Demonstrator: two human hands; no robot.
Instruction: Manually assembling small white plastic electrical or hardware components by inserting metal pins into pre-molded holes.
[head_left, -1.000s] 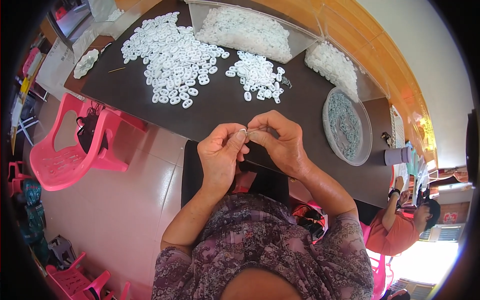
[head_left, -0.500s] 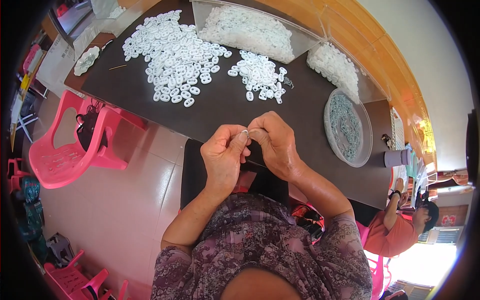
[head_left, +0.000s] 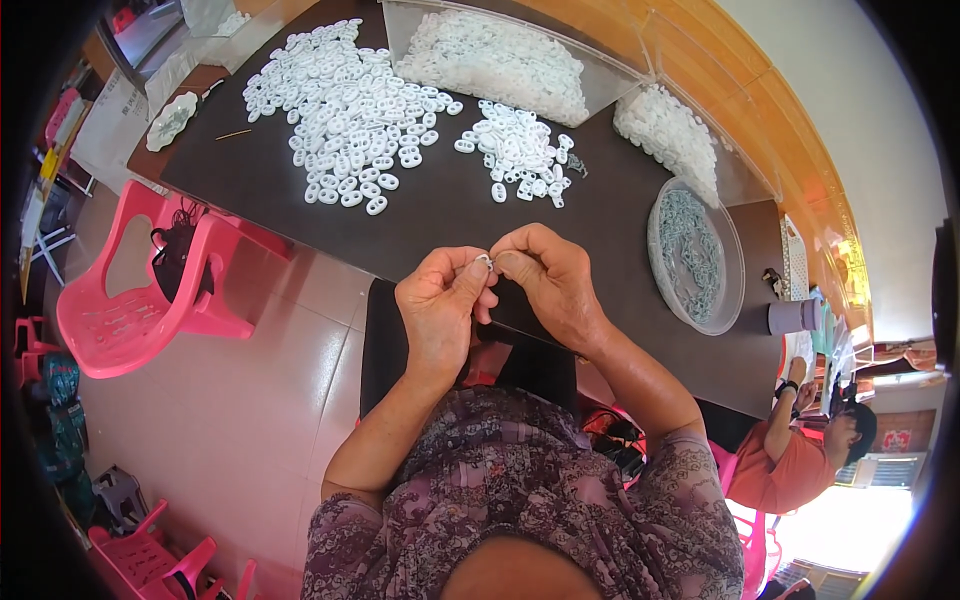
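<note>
Over the near edge of the dark table, both hands meet. My left hand (head_left: 447, 305) pinches a small white two-holed piece (head_left: 484, 259) between thumb and forefinger; only its rim shows. My right hand (head_left: 553, 285) is closed in a pinch right beside that piece, and what its fingertips hold is too small to make out. Beyond my hands lie a large pile of white oval two-holed pieces (head_left: 350, 120) and a smaller pile of similar white pieces (head_left: 515, 145). A round clear tub (head_left: 732, 305) of grey-green cord-like pieces (head_left: 692, 250) is to the right.
Clear-walled bins with white pieces (head_left: 495, 62) line the table's far side. A purple-grey cup (head_left: 792, 316) stands at the right. Pink chairs (head_left: 130, 310) are at the left, with a black bag on one. A person in an orange top (head_left: 790, 465) sits at the far right.
My left hand has shifted slightly left, and more of the white piece's rim shows between the fingertips. Both hands remain in a pinch.
</note>
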